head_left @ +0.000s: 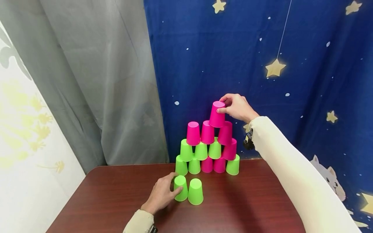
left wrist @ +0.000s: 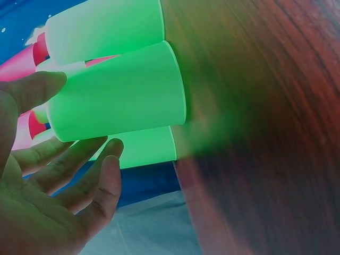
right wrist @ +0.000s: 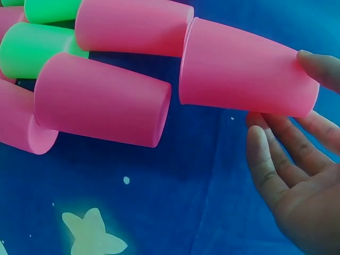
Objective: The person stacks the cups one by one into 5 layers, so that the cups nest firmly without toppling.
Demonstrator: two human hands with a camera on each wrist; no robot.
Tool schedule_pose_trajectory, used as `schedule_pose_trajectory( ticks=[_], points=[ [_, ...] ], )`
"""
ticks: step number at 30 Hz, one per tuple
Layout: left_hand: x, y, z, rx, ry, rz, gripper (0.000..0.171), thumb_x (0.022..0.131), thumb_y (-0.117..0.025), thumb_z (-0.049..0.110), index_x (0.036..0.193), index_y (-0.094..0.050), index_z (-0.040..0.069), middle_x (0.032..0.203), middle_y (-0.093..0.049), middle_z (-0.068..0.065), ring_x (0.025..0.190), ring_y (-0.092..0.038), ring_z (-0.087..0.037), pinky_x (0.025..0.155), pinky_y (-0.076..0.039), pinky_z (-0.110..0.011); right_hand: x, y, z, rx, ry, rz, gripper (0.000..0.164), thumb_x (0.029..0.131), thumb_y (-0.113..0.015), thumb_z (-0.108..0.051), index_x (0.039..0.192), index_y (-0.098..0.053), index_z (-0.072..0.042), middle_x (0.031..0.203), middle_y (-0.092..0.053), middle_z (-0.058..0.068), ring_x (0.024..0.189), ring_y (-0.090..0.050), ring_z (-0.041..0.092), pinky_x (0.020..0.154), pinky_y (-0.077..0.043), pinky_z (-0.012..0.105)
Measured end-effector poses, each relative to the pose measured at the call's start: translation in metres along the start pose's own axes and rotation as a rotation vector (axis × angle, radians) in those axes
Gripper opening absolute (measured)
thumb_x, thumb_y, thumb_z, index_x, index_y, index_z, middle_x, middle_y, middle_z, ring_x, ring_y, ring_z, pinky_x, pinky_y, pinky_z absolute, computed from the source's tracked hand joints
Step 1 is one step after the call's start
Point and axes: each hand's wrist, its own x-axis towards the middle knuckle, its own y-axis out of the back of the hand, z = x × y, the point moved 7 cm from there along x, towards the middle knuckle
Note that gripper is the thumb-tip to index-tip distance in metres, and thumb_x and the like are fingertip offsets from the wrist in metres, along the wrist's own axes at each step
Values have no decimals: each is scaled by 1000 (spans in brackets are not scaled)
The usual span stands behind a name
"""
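Note:
My right hand (head_left: 239,107) pinches an upside-down pink cup (head_left: 217,115) near its closed end, thumb in front and fingers behind. That cup is over the middle pink cup (head_left: 207,132) and right pink cup (head_left: 225,133) of the stack's upper row. In the right wrist view its rim overlaps one of them; whether it rests there I cannot tell. My left hand (head_left: 161,193) has thumb and fingers around an upside-down green cup (left wrist: 117,90) standing on the table. Just right of it stands another green cup (head_left: 195,192).
The stack of upside-down green and pink cups (head_left: 201,151) stands near the back edge of the brown table (head_left: 116,197). Behind it hangs a blue curtain with stars (head_left: 204,64), with a grey curtain (head_left: 128,81) to the left.

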Motion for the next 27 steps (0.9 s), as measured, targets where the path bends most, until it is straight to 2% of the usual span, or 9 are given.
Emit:
schedule_pose_trajectory(
  ticks=[9,15,27],
  points=[
    [1,7,1,-17,9,13,44,85,-79,29,123,-64,12,111,-73,-3,103,-70,-26,81,-56,-40,6,-1,9,-30,-44,-3,43,90,-72,-25,127,-60,-4,122,-65,21,114,-60,35,99,-51,51],
    [5,21,4,-6,13,45,45,84,-81,31,122,-65,15,112,-74,-1,104,-70,-22,86,-56,-41,5,-1,9,-31,-45,0,43,91,-71,-26,127,-60,-5,122,-65,21,114,-59,36,99,-50,52],
    [28,57,28,15,-67,93,42,83,-82,29,120,-67,16,108,-75,1,97,-70,-16,84,-57,-36,6,-7,13,-37,-51,-10,48,93,-68,-28,133,-55,-5,124,-64,21,115,-60,37,101,-51,53]
  ],
)
